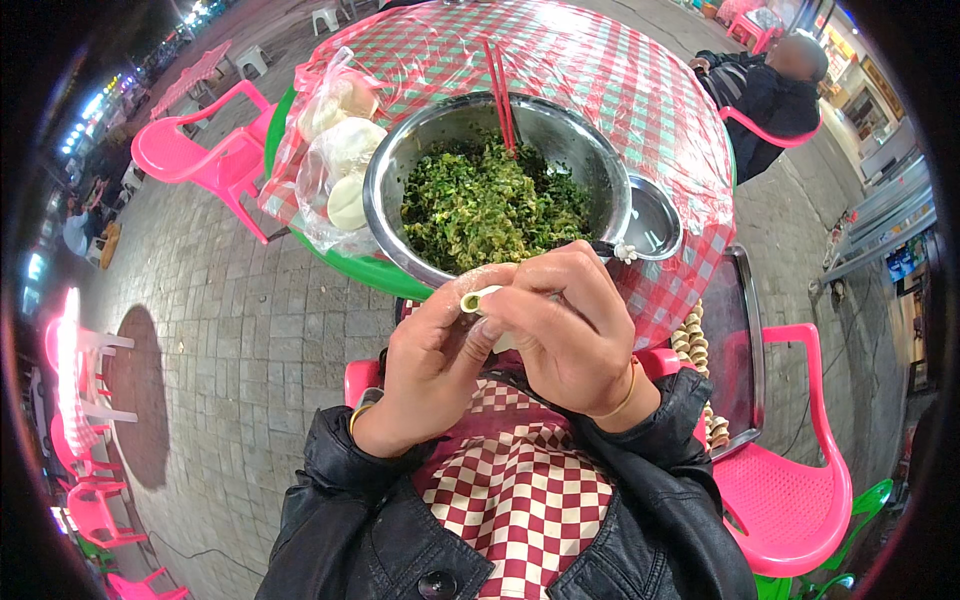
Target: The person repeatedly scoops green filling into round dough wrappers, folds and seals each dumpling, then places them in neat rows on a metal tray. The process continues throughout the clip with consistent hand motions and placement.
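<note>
In front of my chest, both hands pinch a small pale dumpling [472, 303] with green filling showing at its open end. My left hand [425, 350] steadies it between thumb and fingers. From the other side, my right hand [568, 325] presses on the wrapper with bent fingers. Just beyond them stands a large steel bowl [597, 150] of chopped green filling [490, 205]. Red chopsticks [499, 90] lean upright in it. To its left, round dough wrappers [347, 202] lie in and beside a clear plastic bag [325, 125].
A small metal bowl [657, 222] of liquid sits right of the big one on the checkered, plastic-covered table [640, 95]. Lower right, a metal tray [735, 345] holds rows of dumplings [690, 345] beside a pink chair [785, 500]. Another person [775, 95] sits at the far right.
</note>
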Tool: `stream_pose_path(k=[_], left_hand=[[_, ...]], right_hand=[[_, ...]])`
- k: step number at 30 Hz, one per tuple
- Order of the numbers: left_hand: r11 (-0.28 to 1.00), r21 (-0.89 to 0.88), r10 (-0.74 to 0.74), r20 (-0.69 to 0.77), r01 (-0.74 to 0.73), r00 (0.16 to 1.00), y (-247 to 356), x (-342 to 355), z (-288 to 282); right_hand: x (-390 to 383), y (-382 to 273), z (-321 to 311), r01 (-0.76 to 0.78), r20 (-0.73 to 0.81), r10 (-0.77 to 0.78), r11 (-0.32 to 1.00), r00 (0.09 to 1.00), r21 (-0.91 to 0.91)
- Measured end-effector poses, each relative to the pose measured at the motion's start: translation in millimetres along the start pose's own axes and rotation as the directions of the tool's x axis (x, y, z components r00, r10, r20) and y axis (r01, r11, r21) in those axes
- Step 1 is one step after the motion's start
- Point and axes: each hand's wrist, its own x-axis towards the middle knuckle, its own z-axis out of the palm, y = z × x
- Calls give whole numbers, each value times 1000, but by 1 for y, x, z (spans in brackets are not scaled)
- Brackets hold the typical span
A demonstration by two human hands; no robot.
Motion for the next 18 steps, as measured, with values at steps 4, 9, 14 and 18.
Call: stream_pose_path(k=[4, 9, 14, 18], left_hand=[[997, 65, 40, 9, -41, 999, -1, 0, 1], [988, 146, 49, 26, -52, 998, -1, 1, -3], [974, 218, 62, 0, -61, 998, -3, 1, -3], [983, 185, 25, -23, -20, 999, -1, -1, -2]], right_hand=[[2, -4, -5, -15, 103, 18, 999, 995, -37], [3, -5, -5, -187, 87, 180, 979, 980, 76], [1, -3, -3, -191, 107, 180, 976, 978, 100], [-1, -1, -1, -176, 97, 166, 979, 981, 103]])
